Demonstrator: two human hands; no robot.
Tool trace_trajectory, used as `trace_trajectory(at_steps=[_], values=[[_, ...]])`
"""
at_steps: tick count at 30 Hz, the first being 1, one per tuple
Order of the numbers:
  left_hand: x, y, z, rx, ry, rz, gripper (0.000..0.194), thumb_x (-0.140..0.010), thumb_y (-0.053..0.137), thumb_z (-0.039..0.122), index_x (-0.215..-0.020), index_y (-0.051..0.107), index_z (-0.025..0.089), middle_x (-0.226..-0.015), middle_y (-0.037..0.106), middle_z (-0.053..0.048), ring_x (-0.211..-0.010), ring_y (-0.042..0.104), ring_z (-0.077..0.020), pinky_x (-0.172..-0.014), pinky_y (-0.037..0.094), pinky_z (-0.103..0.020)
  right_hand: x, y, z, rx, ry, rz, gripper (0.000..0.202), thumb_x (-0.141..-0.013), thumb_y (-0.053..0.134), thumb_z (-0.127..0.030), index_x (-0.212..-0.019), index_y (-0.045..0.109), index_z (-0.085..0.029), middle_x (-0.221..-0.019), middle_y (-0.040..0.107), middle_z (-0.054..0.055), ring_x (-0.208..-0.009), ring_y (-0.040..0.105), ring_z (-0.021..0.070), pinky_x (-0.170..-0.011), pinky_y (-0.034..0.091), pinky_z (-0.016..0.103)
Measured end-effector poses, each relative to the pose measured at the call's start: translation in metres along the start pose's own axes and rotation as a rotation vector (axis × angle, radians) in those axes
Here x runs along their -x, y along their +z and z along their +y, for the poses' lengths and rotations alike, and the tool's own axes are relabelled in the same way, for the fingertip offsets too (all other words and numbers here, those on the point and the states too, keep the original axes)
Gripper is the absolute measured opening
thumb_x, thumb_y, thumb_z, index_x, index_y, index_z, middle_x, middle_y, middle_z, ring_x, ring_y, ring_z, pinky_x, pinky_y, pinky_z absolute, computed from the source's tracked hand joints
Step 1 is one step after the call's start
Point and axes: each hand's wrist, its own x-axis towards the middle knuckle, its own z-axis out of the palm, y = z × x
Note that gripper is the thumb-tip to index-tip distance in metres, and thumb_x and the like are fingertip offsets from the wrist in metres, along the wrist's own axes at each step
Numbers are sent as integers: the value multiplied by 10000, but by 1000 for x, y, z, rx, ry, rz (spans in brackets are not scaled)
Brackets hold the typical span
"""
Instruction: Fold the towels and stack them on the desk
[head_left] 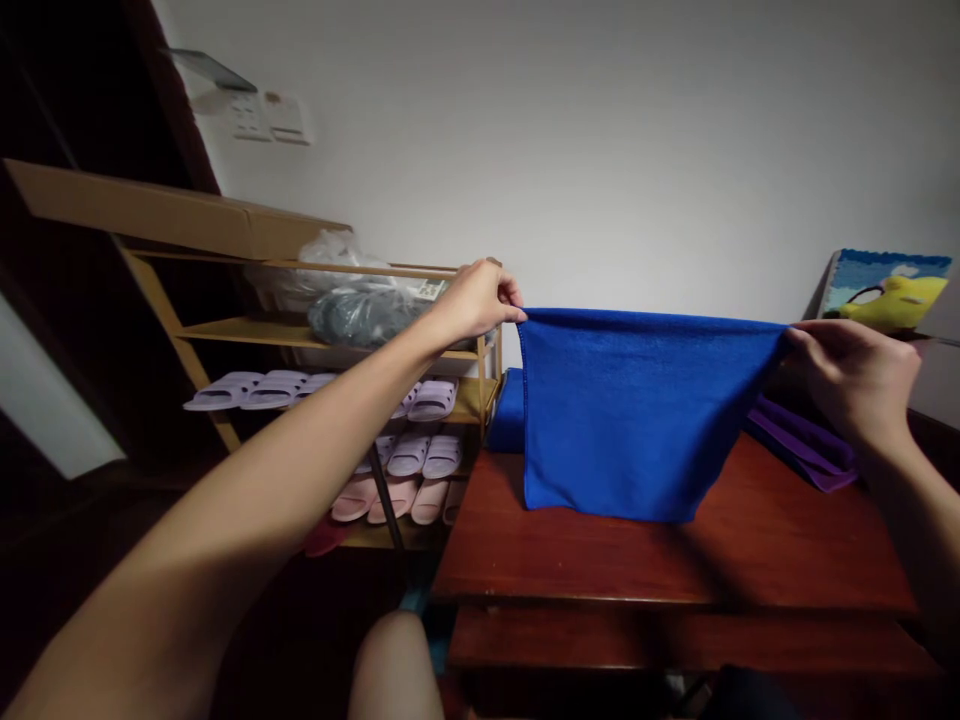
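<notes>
A blue cloth (630, 415) hangs stretched between my two hands above a reddish-brown wooden table (570, 550). My left hand (484, 297) pinches its upper left corner, and my right hand (859, 375) pinches the upper right corner. The cloth's lower edge hangs at the table top; whether it touches the wood is hard to tell. Behind its left side, another blue item (509, 412) is partly hidden. Folded purple cloth (802, 440) lies on the table near my right hand.
Left of the table stands a shoe rack (247, 330) with lilac slippers (274, 388), pink slippers (356, 497) and plastic-wrapped items (367, 315). A long cardboard box (172, 215) rests on top. A colourful picture (885, 290) leans at the back right. My knee is below the table's left side.
</notes>
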Motion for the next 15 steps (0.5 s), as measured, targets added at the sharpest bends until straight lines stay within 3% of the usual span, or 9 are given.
trace_trajectory(at_steps=[8, 15], values=[[2, -12, 7, -183, 89, 30, 144, -616, 754, 75, -604, 641, 163, -611, 576, 9, -693, 545, -149, -667, 377, -243, -10, -2, -7, 141, -101, -14, 215, -823, 600, -282, -905, 732, -135, -727, 710, 66, -623, 615, 117, -602, 396, 190], [6, -19, 6, -3, -12, -86, 149, -646, 728, 62, -630, 617, 160, -518, 575, 15, -531, 544, -124, -562, 376, -242, -9, -1, -3, 159, -141, -57, 238, -854, 545, -321, -857, 715, -154, -658, 682, 36, -602, 598, 109, -600, 376, 188]])
